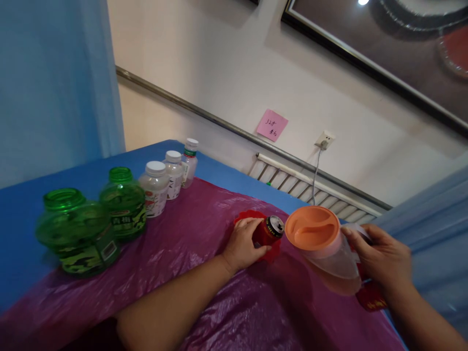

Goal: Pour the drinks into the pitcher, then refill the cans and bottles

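Observation:
My left hand (243,246) is wrapped round a red drinks can (268,231) with a black band and silver top. Under the can lies a red dish with a wavy rim (250,214). To its right, my right hand (383,251) grips the handle of a clear plastic pitcher (334,265) with an orange lid (310,228). The pitcher is tilted, its lid side toward the can. A second red can (372,296) stands below my right hand, partly hidden by it. I cannot make out how much liquid the pitcher holds.
Two green plastic jars (78,234) without lids stand at the left, beside several clear bottles with white caps (155,187). Crinkled purple plastic sheeting (226,312) covers part of the blue tabletop (22,219). A radiator (281,178) and a plugged socket (324,140) are behind.

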A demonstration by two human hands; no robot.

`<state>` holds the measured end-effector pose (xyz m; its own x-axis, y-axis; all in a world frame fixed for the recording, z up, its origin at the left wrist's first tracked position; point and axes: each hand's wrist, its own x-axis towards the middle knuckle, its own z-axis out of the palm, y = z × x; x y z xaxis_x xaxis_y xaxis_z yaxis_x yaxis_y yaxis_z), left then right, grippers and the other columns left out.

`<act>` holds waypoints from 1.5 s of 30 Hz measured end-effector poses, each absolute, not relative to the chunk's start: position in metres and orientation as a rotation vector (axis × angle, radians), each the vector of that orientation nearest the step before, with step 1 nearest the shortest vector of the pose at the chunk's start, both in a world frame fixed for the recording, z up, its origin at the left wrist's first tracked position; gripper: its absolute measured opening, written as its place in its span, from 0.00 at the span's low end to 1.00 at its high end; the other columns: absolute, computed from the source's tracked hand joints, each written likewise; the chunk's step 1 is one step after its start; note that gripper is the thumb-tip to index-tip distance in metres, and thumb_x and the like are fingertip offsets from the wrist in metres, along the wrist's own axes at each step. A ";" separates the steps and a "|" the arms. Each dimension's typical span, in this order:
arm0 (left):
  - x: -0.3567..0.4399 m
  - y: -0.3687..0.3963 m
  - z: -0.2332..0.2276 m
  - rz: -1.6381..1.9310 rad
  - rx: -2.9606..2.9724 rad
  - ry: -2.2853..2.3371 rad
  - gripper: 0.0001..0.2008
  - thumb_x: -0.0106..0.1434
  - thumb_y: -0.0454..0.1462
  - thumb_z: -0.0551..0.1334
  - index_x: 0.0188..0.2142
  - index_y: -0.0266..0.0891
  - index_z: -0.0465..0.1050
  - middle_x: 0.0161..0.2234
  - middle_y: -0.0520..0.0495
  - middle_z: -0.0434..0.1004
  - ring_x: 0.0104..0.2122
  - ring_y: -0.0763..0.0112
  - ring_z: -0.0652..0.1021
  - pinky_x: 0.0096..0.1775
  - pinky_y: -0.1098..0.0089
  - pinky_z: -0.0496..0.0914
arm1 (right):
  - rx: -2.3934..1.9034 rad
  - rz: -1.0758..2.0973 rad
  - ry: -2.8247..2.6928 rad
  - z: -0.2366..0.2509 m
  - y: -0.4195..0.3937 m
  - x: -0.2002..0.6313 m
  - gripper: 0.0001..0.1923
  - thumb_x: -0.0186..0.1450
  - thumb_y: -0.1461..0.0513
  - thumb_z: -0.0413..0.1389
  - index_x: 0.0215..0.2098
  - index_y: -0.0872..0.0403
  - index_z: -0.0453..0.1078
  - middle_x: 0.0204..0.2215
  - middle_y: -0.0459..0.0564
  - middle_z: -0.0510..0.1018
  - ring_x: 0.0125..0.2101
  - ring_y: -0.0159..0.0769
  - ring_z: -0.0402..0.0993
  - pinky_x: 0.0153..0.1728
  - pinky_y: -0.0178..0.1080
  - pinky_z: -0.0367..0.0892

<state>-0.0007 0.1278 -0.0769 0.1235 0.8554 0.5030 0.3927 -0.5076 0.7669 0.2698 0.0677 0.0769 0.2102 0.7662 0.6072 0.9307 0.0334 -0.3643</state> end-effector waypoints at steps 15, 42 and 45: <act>-0.001 0.127 -0.077 1.361 1.956 1.196 0.37 0.47 0.38 0.76 0.57 0.44 0.72 0.55 0.41 0.76 0.57 0.49 0.74 0.61 0.48 0.66 | -1.790 -0.251 -1.570 0.078 0.068 0.268 0.25 0.60 0.40 0.55 0.22 0.50 0.70 0.16 0.43 0.68 0.20 0.36 0.66 0.23 0.37 0.58; -0.001 0.127 -0.076 1.362 1.954 1.203 0.37 0.47 0.37 0.76 0.57 0.42 0.72 0.55 0.40 0.76 0.56 0.49 0.74 0.61 0.49 0.66 | -1.761 -0.263 -1.601 0.074 0.069 0.269 0.26 0.61 0.39 0.55 0.21 0.50 0.69 0.16 0.44 0.69 0.20 0.36 0.65 0.23 0.37 0.59; -0.001 0.127 -0.076 1.357 1.945 1.204 0.37 0.46 0.37 0.77 0.57 0.41 0.73 0.55 0.39 0.76 0.57 0.49 0.73 0.61 0.49 0.65 | -1.753 -0.278 -1.604 0.072 0.070 0.270 0.26 0.62 0.39 0.56 0.21 0.51 0.69 0.16 0.43 0.68 0.20 0.35 0.65 0.22 0.37 0.58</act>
